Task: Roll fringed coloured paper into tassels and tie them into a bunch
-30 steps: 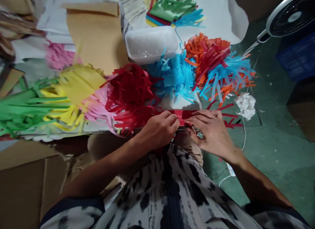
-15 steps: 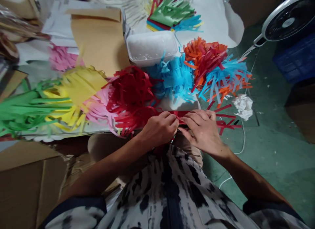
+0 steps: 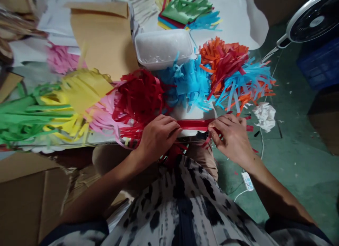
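Observation:
A folded red fringed paper strip (image 3: 195,124) lies stretched along the near edge of the table (image 3: 233,13). My left hand (image 3: 156,137) is closed on its left part, fingers pinched over the fold. My right hand (image 3: 232,137) pinches the strip's right end, with loose red fringe hanging below it. Behind the hands sit fringed paper bunches: dark red (image 3: 139,96), blue (image 3: 189,82), and an orange, red and blue mix (image 3: 233,69).
A white plastic tub (image 3: 162,48) stands behind the bunches. Brown paper (image 3: 106,41), pink, yellow (image 3: 82,89) and green fringes (image 3: 23,115) lie left. A fan (image 3: 312,18), a crumpled white paper (image 3: 265,115) and a cable switch (image 3: 247,180) are on the green floor right. Cardboard boxes sit lower left.
My hands were side by side on the red strip; they have slid apart, left hand leftward and right hand rightward, baring a stretch of strip between them.

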A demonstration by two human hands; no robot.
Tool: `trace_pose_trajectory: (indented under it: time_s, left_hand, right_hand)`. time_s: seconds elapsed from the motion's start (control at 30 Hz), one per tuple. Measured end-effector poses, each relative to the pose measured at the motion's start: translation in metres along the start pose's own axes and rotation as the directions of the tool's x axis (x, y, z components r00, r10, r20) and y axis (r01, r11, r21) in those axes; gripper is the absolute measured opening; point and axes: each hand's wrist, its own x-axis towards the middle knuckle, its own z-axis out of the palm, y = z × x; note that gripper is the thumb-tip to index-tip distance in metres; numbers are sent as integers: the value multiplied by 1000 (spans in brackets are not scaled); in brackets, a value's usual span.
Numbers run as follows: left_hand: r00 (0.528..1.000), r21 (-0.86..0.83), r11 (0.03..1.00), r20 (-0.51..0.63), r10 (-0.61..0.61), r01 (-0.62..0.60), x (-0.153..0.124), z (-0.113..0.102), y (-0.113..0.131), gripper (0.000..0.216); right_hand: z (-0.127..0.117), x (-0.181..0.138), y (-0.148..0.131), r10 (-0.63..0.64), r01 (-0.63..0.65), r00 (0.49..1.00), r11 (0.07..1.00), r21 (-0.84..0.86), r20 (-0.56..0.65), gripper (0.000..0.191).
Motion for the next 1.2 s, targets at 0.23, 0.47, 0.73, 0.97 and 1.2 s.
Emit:
trace_pose_trajectory:
  time_s: [0.23, 0.47, 0.73, 0.97, 1.2]
  left_hand:
    - [1000, 4, 1000, 15, -25, 25, 5, 1, 2, 21]
    - [997, 20, 997, -22, -80, 81, 3, 2, -2, 19]
    - [999, -109, 994, -41, -29, 24, -7, 2, -8, 17]
    - [998, -141, 989, -52, -43, 36, -12, 2, -10, 16]
    - [998, -91, 995, -31, -53, 50, -8, 2, -7, 19]
  right_hand:
    - [6, 9, -16, -29, 36, 995, 997, 73, -92, 19]
    - [14, 20, -5, 50, -52, 999, 987, 151, 21, 28]
    - [12, 25, -3, 2, -22, 993, 984, 175, 114, 22]
    - [9, 27, -2, -47, 13, 989, 971, 237, 138, 18]
    - [5, 21, -6, 11, -37, 994, 970, 240, 110, 20]
